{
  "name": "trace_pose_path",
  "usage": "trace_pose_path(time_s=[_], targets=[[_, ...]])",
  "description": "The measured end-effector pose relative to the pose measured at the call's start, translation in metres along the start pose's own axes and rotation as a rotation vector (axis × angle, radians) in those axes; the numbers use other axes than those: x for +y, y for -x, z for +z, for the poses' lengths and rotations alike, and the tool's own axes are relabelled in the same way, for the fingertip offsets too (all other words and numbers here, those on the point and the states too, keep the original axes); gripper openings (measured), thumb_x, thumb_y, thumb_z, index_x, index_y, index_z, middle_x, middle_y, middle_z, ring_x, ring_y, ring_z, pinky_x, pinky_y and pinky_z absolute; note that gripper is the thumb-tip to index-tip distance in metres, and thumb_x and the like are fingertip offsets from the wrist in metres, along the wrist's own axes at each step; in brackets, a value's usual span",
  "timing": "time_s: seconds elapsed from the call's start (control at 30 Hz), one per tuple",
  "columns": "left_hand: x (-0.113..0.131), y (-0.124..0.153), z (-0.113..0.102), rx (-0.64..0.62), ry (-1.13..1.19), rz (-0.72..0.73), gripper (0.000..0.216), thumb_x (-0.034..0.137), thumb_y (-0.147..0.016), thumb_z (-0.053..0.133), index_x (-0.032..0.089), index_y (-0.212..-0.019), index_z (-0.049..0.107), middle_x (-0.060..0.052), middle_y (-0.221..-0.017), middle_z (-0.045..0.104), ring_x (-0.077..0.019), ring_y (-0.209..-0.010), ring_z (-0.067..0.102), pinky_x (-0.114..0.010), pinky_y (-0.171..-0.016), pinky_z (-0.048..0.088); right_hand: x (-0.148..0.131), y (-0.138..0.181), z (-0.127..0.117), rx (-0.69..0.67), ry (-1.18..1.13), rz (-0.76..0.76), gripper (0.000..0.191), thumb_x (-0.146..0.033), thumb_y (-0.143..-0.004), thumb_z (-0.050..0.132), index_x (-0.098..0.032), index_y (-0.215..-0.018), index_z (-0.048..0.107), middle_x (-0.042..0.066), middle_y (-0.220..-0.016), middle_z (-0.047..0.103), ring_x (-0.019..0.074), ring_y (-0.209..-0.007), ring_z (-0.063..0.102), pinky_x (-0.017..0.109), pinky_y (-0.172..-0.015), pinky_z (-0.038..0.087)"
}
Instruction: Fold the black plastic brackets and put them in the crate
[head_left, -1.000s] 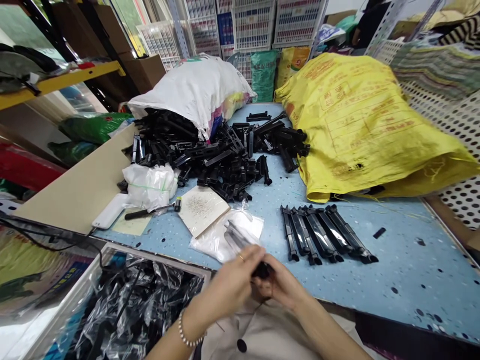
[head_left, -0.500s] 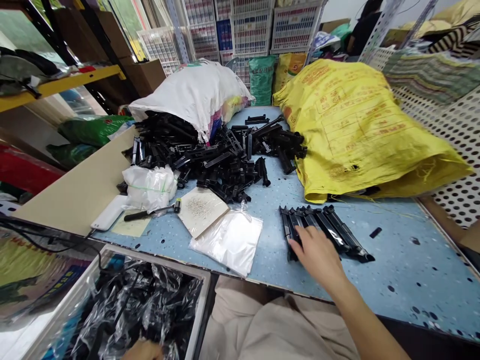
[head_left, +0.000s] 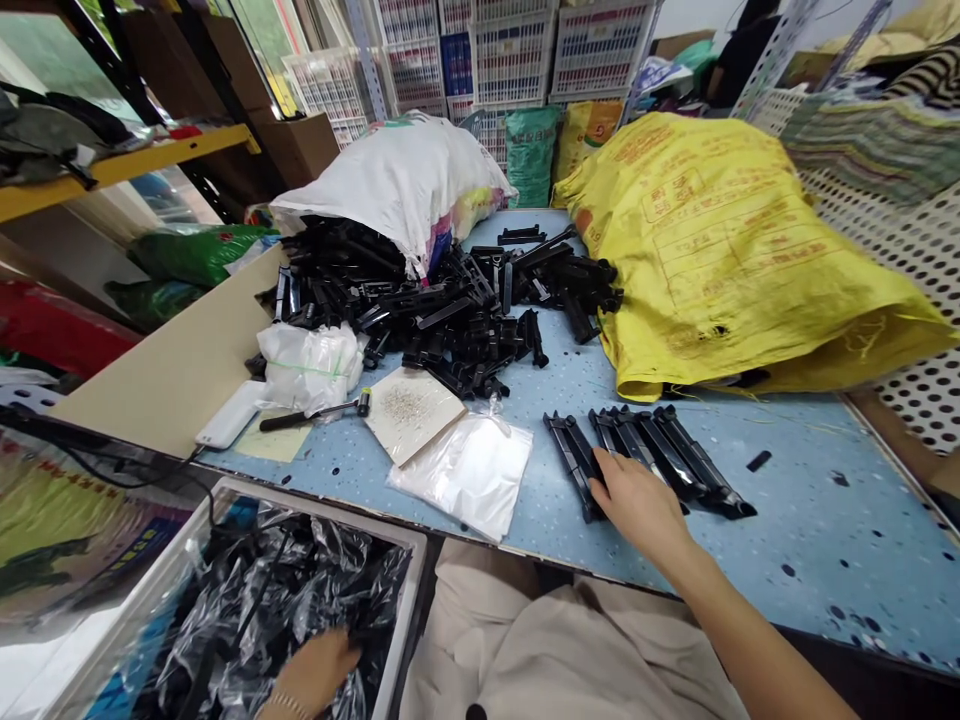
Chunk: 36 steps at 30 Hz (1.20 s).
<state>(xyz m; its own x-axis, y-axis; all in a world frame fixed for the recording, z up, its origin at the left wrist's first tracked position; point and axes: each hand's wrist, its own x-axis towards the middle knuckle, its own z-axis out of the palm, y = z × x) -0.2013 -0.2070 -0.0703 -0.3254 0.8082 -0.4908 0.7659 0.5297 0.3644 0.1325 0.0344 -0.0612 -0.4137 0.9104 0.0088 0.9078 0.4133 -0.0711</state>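
On the blue tabletop, several long black plastic parts (head_left: 649, 455) lie side by side in a slanted row. A pair of the same black parts (head_left: 571, 465) lies a little apart at the row's left end. My right hand (head_left: 637, 505) rests over the gap, its fingers apart and its fingertips touching the black parts; some fingers are hidden. Down at the lower left, my left hand (head_left: 319, 668) is inside a pale-rimmed bin (head_left: 415, 575), over clear plastic bags with black things in them (head_left: 300, 580). Motion blurs its fingers, so their grip is unclear.
A pile of black plastic parts (head_left: 450, 320) spills from a white sack (head_left: 405, 180). The yellow sack (head_left: 720, 260) stands at the right. Clear bags (head_left: 472, 470), a board with small bits (head_left: 412, 410), a black-handled tool (head_left: 315, 415) and a bundled bag (head_left: 311, 365) lie left.
Two black parts at the row's left end now stand apart from the others, shifted left. My left hand has come further into view, up and right within the bin.
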Motion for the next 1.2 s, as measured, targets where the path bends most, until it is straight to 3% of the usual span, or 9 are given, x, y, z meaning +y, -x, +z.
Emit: trace_pose_path(time_s=[0.07, 0.17, 0.3, 0.53, 0.77, 0.9, 1.03, 1.13, 1.2], targets=[[0.04, -0.023, -0.004, 0.069, 0.021, 0.15, 0.025, 0.026, -0.085, 0.054, 0.021, -0.061, 0.056, 0.0, -0.057, 0.057, -0.0182, -0.057, 0.058, -0.028, -0.058, 0.04, 0.001, 0.001, 0.001, 0.014, -0.125, 0.012, 0.04, -0.025, -0.088, 0.044, -0.015, -0.126, 0.055, 0.016, -0.11, 0.066, 0.0293, -0.098, 0.06, 0.037, -0.076, 0.045], [0.119, -0.058, -0.005, 0.267, 0.09, 0.519, 0.023, 0.033, -0.087, 0.052, 0.02, -0.071, 0.062, -0.007, -0.075, 0.063, -0.0221, -0.073, 0.06, -0.031, -0.068, 0.043, 0.003, 0.006, 0.001, 0.018, -0.465, 0.04, 0.044, -0.034, -0.089, 0.045, -0.018, -0.129, 0.053, 0.012, -0.107, 0.065, 0.0262, -0.093, 0.061, 0.037, -0.077, 0.047], [0.178, -0.092, 0.004, 0.294, 0.239, 0.527, 0.002, 0.018, -0.076, 0.062, 0.018, -0.075, 0.064, -0.011, -0.089, 0.062, -0.0275, -0.092, 0.057, -0.036, -0.078, 0.043, 0.006, 0.019, 0.002, 0.002, -0.937, 0.192, 0.05, -0.046, -0.083, 0.055, -0.021, -0.126, 0.057, 0.004, -0.088, 0.063, 0.0212, -0.077, 0.059, 0.035, -0.071, 0.048], [0.153, -0.122, -0.006, 0.171, 0.481, 0.429, 0.021, 0.024, -0.071, 0.067, 0.018, -0.057, 0.053, 0.0, -0.064, 0.055, -0.0145, -0.062, 0.053, -0.025, -0.061, 0.041, -0.012, 0.026, 0.001, -0.048, -1.652, 0.571, 0.04, -0.043, -0.071, 0.073, -0.026, -0.106, 0.07, 0.004, -0.095, 0.07, 0.0197, -0.082, 0.059, 0.029, -0.065, 0.046], [0.146, -0.127, -0.004, 0.122, 0.616, 0.387, 0.019, 0.03, -0.079, 0.055, 0.016, -0.068, 0.06, 0.002, -0.057, 0.056, -0.0125, -0.053, 0.053, -0.023, -0.055, 0.043, -0.067, -0.004, -0.002, -0.197, -2.366, 0.39, 0.019, -0.032, -0.064, 0.083, -0.023, -0.076, 0.071, -0.003, -0.071, 0.068, 0.0141, -0.068, 0.06, 0.044, -0.089, 0.05], [0.146, -0.114, -0.011, 0.178, 0.555, 0.425, 0.014, 0.01, -0.076, 0.05, 0.016, -0.075, 0.062, -0.003, -0.077, 0.065, -0.0165, -0.076, 0.061, -0.028, -0.073, 0.049, -0.1, -0.025, 0.009, -0.147, -2.353, 0.496, 0.024, -0.035, -0.059, 0.084, -0.023, -0.076, 0.071, -0.005, -0.067, 0.067, 0.0119, -0.062, 0.057, 0.037, -0.079, 0.053], [0.146, -0.094, -0.027, 0.288, 0.069, 0.507, 0.034, -0.004, -0.074, 0.039, 0.013, -0.088, 0.066, -0.014, -0.102, 0.065, -0.0242, -0.1, 0.06, -0.042, -0.092, 0.047, -0.1, -0.016, 0.014, -0.096, -2.226, 0.552, 0.031, -0.027, -0.064, 0.082, -0.022, -0.092, 0.072, -0.003, -0.08, 0.07, 0.0111, -0.068, 0.059, 0.024, -0.067, 0.049], [0.146, -0.09, -0.035, 0.316, 0.015, 0.562, 0.051, -0.006, -0.074, 0.038, 0.012, -0.118, 0.058, -0.016, -0.127, 0.055, -0.0232, -0.113, 0.057, -0.039, -0.097, 0.047, -0.074, 0.015, 0.013, -0.274, -2.308, 0.536, 0.023, -0.026, -0.068, 0.079, -0.021, -0.089, 0.071, -0.002, -0.073, 0.067, 0.0104, -0.06, 0.055, 0.022, -0.058, 0.048], [0.146, -0.092, -0.037, 0.328, 0.128, 0.59, 0.059, -0.004, -0.075, 0.039, 0.015, -0.129, 0.051, -0.014, -0.136, 0.048, -0.0216, -0.12, 0.053, -0.037, -0.102, 0.046, -0.057, 0.037, 0.015, -0.541, -2.405, 0.529, 0.02, -0.027, -0.071, 0.077, -0.018, -0.087, 0.069, 0.001, -0.071, 0.065, 0.0078, -0.053, 0.048, 0.018, -0.045, 0.042]])
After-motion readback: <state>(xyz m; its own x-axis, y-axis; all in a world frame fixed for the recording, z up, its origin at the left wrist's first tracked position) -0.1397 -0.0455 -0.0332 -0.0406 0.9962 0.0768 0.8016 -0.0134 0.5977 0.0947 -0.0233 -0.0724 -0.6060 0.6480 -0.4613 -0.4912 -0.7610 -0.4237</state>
